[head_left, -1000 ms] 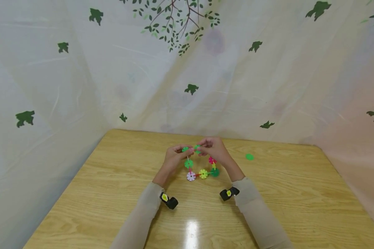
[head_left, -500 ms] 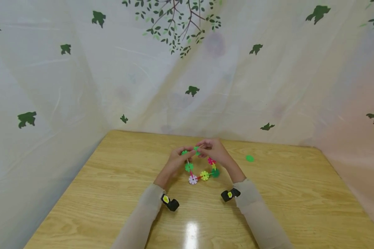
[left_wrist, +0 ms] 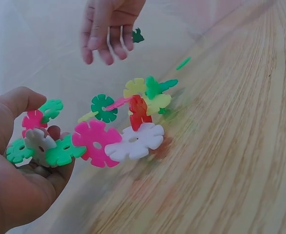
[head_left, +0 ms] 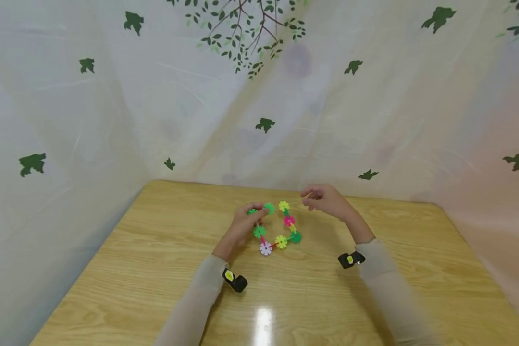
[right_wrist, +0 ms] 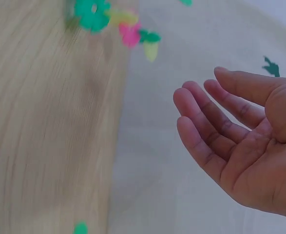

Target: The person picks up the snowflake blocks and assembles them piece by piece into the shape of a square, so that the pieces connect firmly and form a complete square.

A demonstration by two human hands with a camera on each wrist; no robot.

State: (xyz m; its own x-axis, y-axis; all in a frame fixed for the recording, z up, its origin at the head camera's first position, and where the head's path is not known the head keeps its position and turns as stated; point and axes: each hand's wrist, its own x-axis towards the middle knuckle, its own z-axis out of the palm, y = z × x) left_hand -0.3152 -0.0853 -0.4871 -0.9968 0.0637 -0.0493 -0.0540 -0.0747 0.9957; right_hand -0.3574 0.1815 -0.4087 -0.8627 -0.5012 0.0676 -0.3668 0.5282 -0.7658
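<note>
My left hand (head_left: 242, 222) grips one end of a chain of flower-shaped interlocking plastic discs, thumb tip at a light green disc (left_wrist: 51, 109). The chain curves in an unclosed ring; along it are a pale lilac disc (head_left: 265, 248), a yellow disc (head_left: 281, 241) and a dark green disc (head_left: 296, 237). At its far end a yellow-green disc (head_left: 283, 206) stands apart from the held end. My right hand (head_left: 327, 200) hovers to the right of the chain, fingers loosely bent, holding nothing. In the left wrist view a loose green disc (left_wrist: 183, 63) lies beyond the chain.
The wooden table (head_left: 164, 288) spreads under both arms. A pale cloth (head_left: 207, 115) printed with leaves and birds hangs behind it and at the sides. Each wrist carries a small black camera (head_left: 235, 280) on a strap.
My right hand has let go of the chain's light green disc and moved right, over where the loose green disc showed in the head view. The left hand keeps its grip, nearly still.
</note>
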